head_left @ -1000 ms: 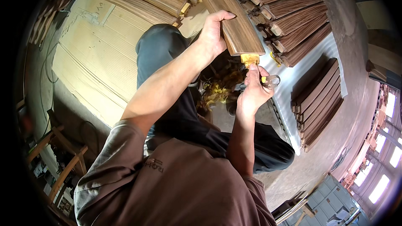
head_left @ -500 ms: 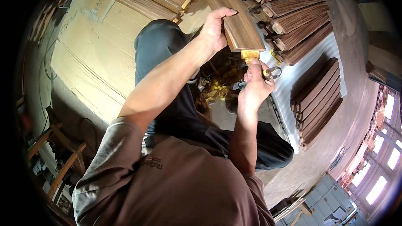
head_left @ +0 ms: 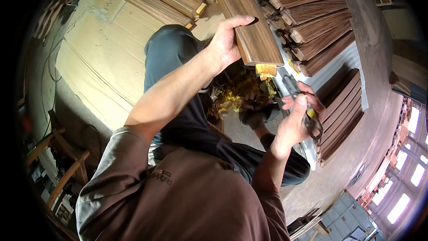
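Left hand point(head_left: 226, 40) is gripping a wooden board point(head_left: 258, 44) at 1 o'clock; right hand point(head_left: 294, 121) is holding a cutter-like tool point(head_left: 292, 85) apart from the board's yellow-covered end point(head_left: 266, 70), towards 4 o'clock. From afar, I'm reading this as stripping that end; the next move is probably calling for steadying the board.

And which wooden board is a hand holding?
The board gripped by the left hand, with a yellow tab at its near end; the other boards nearby lie in rows on cardboard or a pale sheet.
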### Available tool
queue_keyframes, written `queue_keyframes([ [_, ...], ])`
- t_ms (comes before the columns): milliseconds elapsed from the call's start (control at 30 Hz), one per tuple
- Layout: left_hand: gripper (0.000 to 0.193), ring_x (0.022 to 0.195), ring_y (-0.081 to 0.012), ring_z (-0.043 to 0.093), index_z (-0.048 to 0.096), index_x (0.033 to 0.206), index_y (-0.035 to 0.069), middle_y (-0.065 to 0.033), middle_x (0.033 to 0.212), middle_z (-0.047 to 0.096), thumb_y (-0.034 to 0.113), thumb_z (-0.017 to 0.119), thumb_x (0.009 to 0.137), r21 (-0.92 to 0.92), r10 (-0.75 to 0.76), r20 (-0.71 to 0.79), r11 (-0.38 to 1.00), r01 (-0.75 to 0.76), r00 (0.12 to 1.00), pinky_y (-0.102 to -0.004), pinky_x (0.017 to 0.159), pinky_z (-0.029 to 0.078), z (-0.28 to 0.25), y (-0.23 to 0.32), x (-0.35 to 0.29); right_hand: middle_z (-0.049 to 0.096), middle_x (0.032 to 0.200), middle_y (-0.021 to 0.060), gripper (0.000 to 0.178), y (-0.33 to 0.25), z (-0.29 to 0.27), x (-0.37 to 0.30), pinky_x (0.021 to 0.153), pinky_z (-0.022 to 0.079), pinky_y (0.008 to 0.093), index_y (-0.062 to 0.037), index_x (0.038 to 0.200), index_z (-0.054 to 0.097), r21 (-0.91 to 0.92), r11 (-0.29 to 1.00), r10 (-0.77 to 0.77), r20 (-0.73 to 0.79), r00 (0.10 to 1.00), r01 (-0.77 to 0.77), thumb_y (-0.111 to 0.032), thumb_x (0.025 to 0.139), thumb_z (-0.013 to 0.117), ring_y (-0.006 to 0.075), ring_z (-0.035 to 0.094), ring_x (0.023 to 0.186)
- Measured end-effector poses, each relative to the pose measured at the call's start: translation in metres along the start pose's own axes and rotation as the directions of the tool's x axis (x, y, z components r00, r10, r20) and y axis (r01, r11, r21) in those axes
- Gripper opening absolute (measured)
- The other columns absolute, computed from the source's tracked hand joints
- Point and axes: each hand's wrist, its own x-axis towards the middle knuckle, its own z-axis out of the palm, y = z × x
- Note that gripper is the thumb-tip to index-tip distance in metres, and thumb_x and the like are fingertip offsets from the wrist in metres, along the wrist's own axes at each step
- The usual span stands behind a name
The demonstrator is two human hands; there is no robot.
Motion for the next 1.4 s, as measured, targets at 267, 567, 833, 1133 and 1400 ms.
queue_keyframes([
  [267,0.048,0.111,-0.0334,0.064,0.053,0.126,-0.005,-0.0210,0.120,0.064,0.018,0.063,0.086,0.026,0.000,-0.059,1.000,0.001,0.998,-0.0525,0.103,0.049,0.005,0.000,-0.003,0.072,0.099,0.0226,0.013,0.015,0.005,-0.002,0.073,0.060,0.0330,0.0044,0.102,0.062,-0.129,0.969,-0.175,0.235,0.956,0.210,-0.006,0.096,0.065,0.0262,0.072,0.082],
  [567,0.048,0.110,-0.0331,0.064,0.053,0.125,-0.005,-0.0199,0.116,0.065,0.018,0.063,0.085,0.005,0.016,-0.118,1.000,-0.016,0.993,-0.0533,0.103,0.049,0.024,0.019,0.002,0.072,0.083,0.0131,0.014,-0.019,-0.033,-0.021,0.066,0.050,0.0312,-0.0019,0.090,0.060,-0.262,0.952,-0.066,0.340,0.938,0.161,-0.013,0.099,0.059,0.0245,0.064,0.067],
  [833,0.048,0.111,-0.0339,0.063,0.054,0.125,-0.006,-0.0209,0.117,0.065,0.015,0.063,0.083,-0.017,0.011,-0.069,1.000,-0.012,0.998,-0.0537,0.103,0.049,0.018,0.012,-0.004,0.062,0.090,0.0052,0.022,0.007,-0.010,0.003,0.069,0.051,0.0330,-0.0092,0.102,0.075,-0.538,0.698,-0.299,0.380,0.875,0.473,-0.007,0.080,0.078,0.0244,0.063,0.078],
  [1133,0.049,0.108,-0.0325,0.065,0.054,0.125,-0.006,-0.0204,0.116,0.066,0.014,0.062,0.081,0.014,0.011,-0.092,1.000,-0.010,0.996,-0.0517,0.102,0.050,0.017,0.015,-0.006,0.070,0.107,0.0108,0.036,0.030,0.005,0.036,0.065,0.056,0.0372,-0.0045,0.106,0.072,-0.416,0.473,-0.456,0.639,0.620,0.777,0.001,0.070,0.070,0.0253,0.068,0.075],
  [1400,0.052,0.112,-0.0337,0.062,0.053,0.126,-0.006,-0.0220,0.119,0.064,0.012,0.063,0.078,-0.001,0.022,-0.037,1.000,-0.022,0.999,-0.0517,0.104,0.048,0.014,0.011,0.002,0.065,0.082,0.0089,0.012,0.032,0.034,0.020,0.059,0.050,0.0299,-0.0010,0.092,0.066,-0.566,0.773,-0.222,0.183,0.958,0.287,0.004,0.081,0.068,0.0174,0.063,0.065],
])
